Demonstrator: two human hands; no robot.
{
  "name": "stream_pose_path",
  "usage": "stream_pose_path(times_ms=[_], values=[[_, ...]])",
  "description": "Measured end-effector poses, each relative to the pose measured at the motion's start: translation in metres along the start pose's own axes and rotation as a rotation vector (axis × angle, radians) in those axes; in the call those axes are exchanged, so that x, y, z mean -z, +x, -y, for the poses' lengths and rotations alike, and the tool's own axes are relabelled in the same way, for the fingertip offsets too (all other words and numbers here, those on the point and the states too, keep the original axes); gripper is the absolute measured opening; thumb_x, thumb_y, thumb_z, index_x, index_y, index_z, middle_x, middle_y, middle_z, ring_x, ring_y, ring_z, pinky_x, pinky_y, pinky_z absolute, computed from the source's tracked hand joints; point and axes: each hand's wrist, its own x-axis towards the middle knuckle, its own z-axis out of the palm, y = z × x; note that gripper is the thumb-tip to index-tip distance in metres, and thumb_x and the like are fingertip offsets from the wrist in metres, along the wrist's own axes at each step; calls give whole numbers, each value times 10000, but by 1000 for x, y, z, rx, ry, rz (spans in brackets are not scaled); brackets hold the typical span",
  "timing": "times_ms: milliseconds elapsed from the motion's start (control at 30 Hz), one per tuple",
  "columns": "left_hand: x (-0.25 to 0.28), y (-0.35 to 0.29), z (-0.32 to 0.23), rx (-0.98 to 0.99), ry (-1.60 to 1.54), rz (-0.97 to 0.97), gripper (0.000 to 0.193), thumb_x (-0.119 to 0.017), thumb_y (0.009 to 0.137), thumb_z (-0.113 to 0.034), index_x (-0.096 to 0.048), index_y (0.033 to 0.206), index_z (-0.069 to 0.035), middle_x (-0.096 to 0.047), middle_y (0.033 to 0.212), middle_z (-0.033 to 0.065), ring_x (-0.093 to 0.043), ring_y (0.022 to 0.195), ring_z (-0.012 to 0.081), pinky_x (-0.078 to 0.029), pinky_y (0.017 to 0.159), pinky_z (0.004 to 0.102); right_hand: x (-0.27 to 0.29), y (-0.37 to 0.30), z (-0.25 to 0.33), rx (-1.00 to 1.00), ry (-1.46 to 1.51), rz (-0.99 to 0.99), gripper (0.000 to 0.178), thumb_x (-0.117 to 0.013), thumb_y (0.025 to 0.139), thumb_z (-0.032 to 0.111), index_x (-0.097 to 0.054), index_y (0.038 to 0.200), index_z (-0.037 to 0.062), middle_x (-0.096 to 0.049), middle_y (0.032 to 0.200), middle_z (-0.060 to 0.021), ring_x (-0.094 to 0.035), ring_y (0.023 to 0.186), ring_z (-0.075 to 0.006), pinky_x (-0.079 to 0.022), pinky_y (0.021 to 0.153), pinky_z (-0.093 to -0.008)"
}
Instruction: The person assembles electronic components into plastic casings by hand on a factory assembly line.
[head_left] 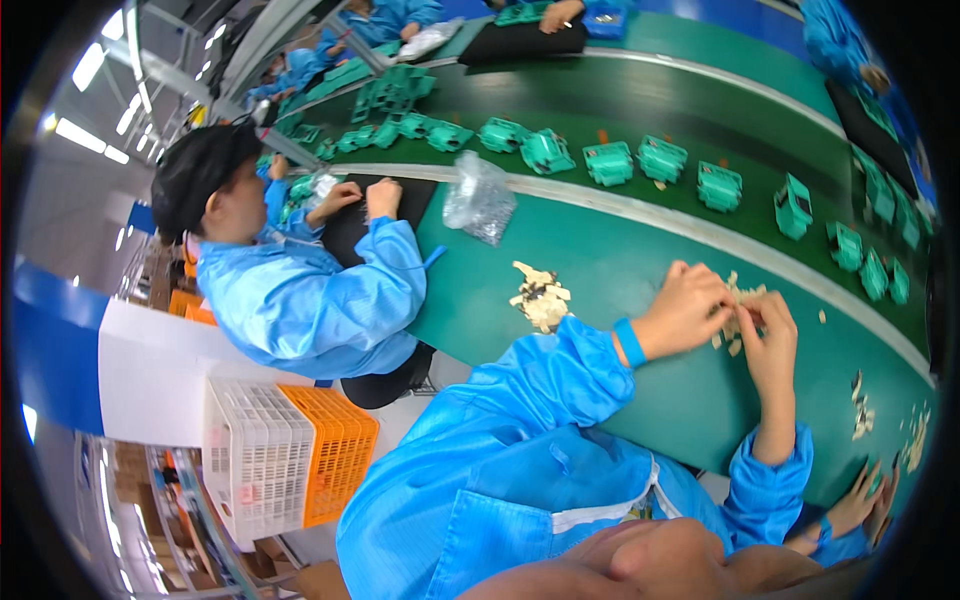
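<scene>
My left hand (688,308), with a blue band at the wrist, is closed in a pinch above the green tabletop (600,240). Close against it, my right hand (770,340) has its thumb and fingers pressed together. The fingertips of both hands meet; whatever they hold is too small to make out. Under and around the fingers lies a pile of small cream-coloured pieces (735,347). To the left of my hands sits another heap of cream pieces (543,300) with some dark bits mixed in.
A conveyor with green plastic housings (720,186) runs beyond the table's metal edge rail (640,212). A clear bag of small parts (480,200) lies at the left, near a co-worker (300,270). More small pieces (861,408) and another person's hands (860,500) are at the right.
</scene>
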Motion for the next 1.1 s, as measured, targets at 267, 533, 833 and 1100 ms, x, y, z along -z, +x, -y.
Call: stream_pose_path(times_ms=[267,533,833,1100], values=[[1,-4,-2,-24,30,-39,81,-689,842,-193,-705,830,-114,-655,826,21,-578,912,220,-355,842,401,-4,-1,9,56,-127,28,40,-644,874,-16,-620,893,-42,-589,835,-156,-571,750,-296,-480,674,-371],[-3,-4,-8,-8,43,-68,72,-687,834,-175,-714,819,-110,-653,804,22,-582,895,222,-356,831,402,-8,-3,3,188,-194,8,37,-607,887,-31,-615,918,-50,-563,853,-160,-565,766,-295,-470,645,-366],[-7,-4,-12,22,1,-69,45,-711,827,-161,-724,845,-122,-668,838,13,-599,882,222,-368,839,400,-1,-4,4,86,-156,24,49,-627,864,-1,-595,879,-35,-589,860,-164,-571,817,-357,-478,739,-432],[-5,0,-17,45,-66,-40,78,-729,827,-164,-737,880,-108,-707,886,24,-620,904,244,-397,828,394,10,-4,4,-26,-14,49,51,-654,847,10,-619,863,-24,-586,837,-157,-597,754,-320,-523,729,-387]])
